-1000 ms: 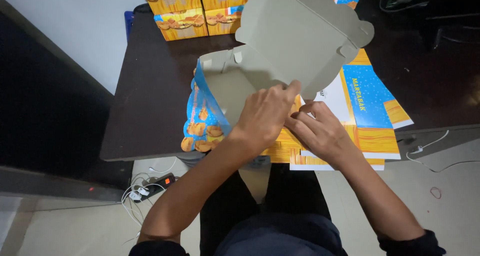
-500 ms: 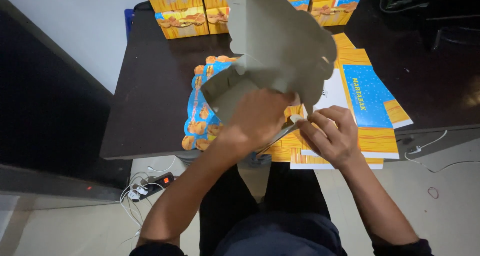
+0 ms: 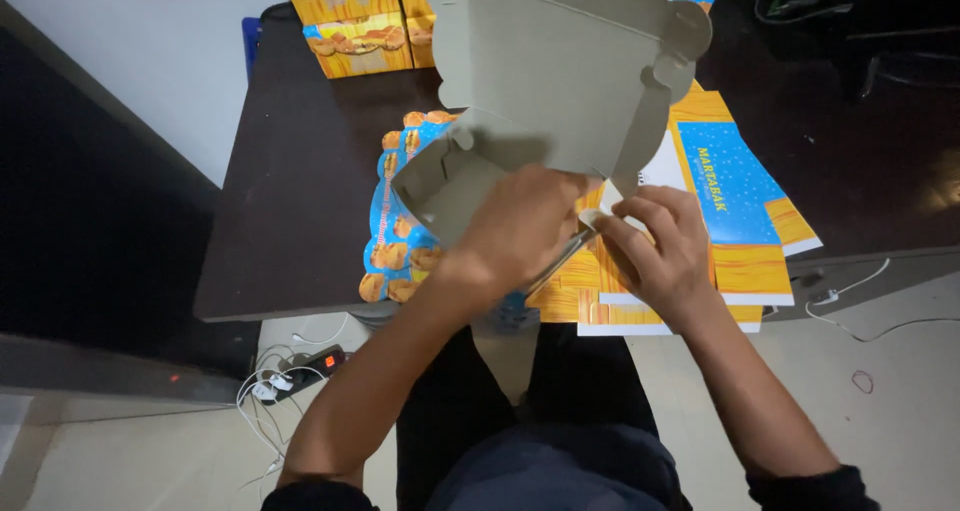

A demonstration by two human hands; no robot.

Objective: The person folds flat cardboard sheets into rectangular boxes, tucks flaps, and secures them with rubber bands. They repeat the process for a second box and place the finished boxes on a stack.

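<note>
Nearest the body, the left hand (image 3: 525,226) presses down on the lower corner of a half-folded grey cardboard box (image 3: 560,91), fingers curled over the fold, just above the near edge of the dark table (image 3: 290,201). The right hand (image 3: 660,241) sits just beside it, thumb and forefinger pinching a small flap at the same corner. To seat the fold well, the left hand should likely keep the corner pinned while the right feeds the flap squarely into its slot; a skewed entry could crease the card. Under both hands lies a stack of flat printed box blanks (image 3: 730,201), orange and blue, reaching to the near edge. The box's large panel stands tilted up over the table's middle. At the far edge stand finished orange boxes (image 3: 350,26).
</note>
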